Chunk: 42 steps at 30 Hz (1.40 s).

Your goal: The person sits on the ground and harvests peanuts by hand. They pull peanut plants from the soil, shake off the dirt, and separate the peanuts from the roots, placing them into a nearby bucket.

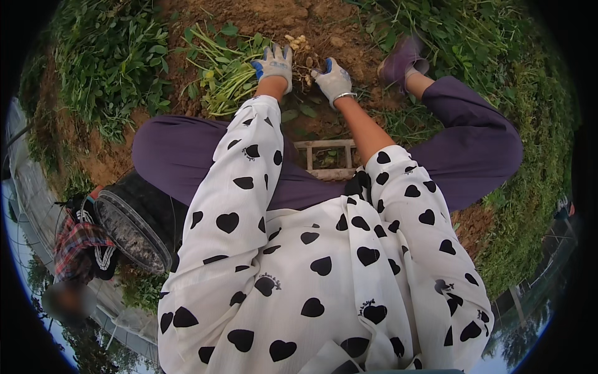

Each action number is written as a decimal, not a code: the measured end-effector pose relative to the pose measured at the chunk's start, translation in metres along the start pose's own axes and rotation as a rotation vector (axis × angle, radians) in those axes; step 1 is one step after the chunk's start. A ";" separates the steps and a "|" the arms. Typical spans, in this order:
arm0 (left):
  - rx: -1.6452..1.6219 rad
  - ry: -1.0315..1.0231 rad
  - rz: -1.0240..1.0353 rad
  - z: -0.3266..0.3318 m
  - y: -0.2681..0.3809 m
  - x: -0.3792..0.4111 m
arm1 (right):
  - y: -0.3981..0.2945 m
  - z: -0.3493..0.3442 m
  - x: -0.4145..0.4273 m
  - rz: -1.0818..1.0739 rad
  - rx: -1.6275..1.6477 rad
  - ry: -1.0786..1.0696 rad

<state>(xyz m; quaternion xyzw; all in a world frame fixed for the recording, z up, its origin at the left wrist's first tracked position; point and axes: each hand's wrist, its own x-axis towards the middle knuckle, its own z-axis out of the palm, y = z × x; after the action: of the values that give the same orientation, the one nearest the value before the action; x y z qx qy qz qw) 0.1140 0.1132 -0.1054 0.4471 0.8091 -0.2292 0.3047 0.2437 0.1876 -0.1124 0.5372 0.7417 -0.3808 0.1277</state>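
Observation:
A bundle of pulled peanut plants (226,84) lies on the soil, with its green stems to the left and its roots to the right. My left hand (276,65), in a grey and blue work glove, rests with spread fingers at the root end of the stems. Pale peanut pods (297,43) show just past its fingertips. To the right, my right hand (332,80), gloved alike, is beside the roots and more pods; its thumb and forefinger are near them, and whether they pinch a pod cannot be told.
Between my legs is a wooden frame (329,174). A black tub (135,224) stands at the lower left, near a person in a plaid garment (77,248). Heaped leafy plants (112,61) lie at left, and more greenery (472,51) grows at right beside my purple shoe (402,63).

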 end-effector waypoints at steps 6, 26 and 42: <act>0.005 0.011 0.007 0.002 0.002 0.006 | 0.026 0.002 0.001 0.238 0.693 -0.361; -0.032 0.065 0.018 0.008 0.002 0.010 | 0.008 -0.081 -0.039 -0.088 1.693 -0.655; -0.048 0.103 0.021 0.009 0.003 0.007 | -0.030 -0.004 0.007 0.007 -0.142 0.002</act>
<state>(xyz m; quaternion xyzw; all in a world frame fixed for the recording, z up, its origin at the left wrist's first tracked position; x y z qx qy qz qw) 0.1162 0.1132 -0.1173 0.4592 0.8243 -0.1834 0.2756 0.2152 0.1910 -0.1014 0.5298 0.7650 -0.3263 0.1660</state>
